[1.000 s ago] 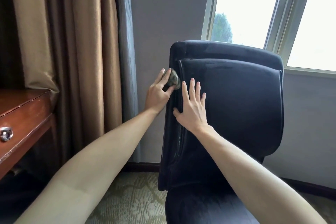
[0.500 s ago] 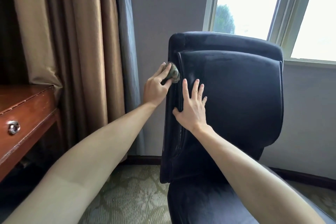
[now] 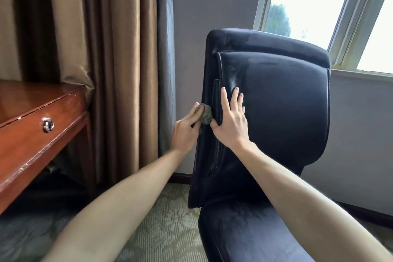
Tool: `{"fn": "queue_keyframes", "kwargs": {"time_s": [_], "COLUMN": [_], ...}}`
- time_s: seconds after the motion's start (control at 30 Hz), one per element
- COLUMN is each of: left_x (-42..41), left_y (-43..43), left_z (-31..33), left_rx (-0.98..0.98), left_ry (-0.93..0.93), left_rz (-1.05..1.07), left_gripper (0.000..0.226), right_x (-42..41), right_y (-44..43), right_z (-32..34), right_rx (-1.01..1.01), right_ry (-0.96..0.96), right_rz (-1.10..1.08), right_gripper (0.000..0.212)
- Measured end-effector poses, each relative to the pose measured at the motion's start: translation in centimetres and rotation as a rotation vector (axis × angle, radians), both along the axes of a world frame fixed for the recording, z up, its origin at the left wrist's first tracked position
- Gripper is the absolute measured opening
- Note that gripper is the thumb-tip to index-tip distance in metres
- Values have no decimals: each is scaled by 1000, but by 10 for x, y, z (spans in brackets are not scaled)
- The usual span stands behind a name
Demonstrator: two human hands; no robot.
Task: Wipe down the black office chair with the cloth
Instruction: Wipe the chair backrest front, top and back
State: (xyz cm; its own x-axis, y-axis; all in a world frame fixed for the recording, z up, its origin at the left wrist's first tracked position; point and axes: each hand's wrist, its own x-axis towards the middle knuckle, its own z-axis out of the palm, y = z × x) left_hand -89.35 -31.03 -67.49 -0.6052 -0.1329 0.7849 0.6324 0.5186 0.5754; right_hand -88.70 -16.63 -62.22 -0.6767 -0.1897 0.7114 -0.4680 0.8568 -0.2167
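- One wadded greenish cloth (image 3: 205, 116) is gripped by the left hand (image 3: 185, 132) against the black padded office chair (image 3: 280, 112).
- The right hand (image 3: 230, 123) is laid flat; swivelling could be caused by hard rubbing.

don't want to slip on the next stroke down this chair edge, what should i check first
1. Cloth gripped in left hand: ok.
2. Cloth pressed against the chair at its side edge: ok.
3. Right hand flat on the chair, bracing it: ok.
4. Desk apart from the left arm: ok.
5. Clean side of cloth facing the chair: cannot tell.
6. Lower part of the edge already wiped: cannot tell.
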Motion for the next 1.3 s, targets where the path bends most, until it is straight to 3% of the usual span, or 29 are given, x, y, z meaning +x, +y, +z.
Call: {"fn": "queue_keyframes", "kwargs": {"time_s": [0.27, 0.67, 1.0, 1.17, 1.3], "left_x": [4, 51, 36, 34, 36], "left_y": [-5, 2, 0, -1, 2], "left_z": [89, -48, 21, 7, 4], "left_rx": [129, 226, 175, 215, 245], "left_ry": [68, -103, 17, -18, -24], "left_rz": [27, -47, 52, 48, 54], "left_gripper": [37, 41, 44, 44, 36], "right_x": [16, 31, 35, 42, 39], "right_y": [-2, -6, 3, 2, 2], "right_z": [-1, -5, -24, -48, -52], "right_rx": [-16, -17, -124, -116, -117], "right_ry": [8, 51, 124, -39, -71], "right_rz": [37, 61, 138, 18, 55], "right_gripper": [94, 86, 82, 113, 109]}}
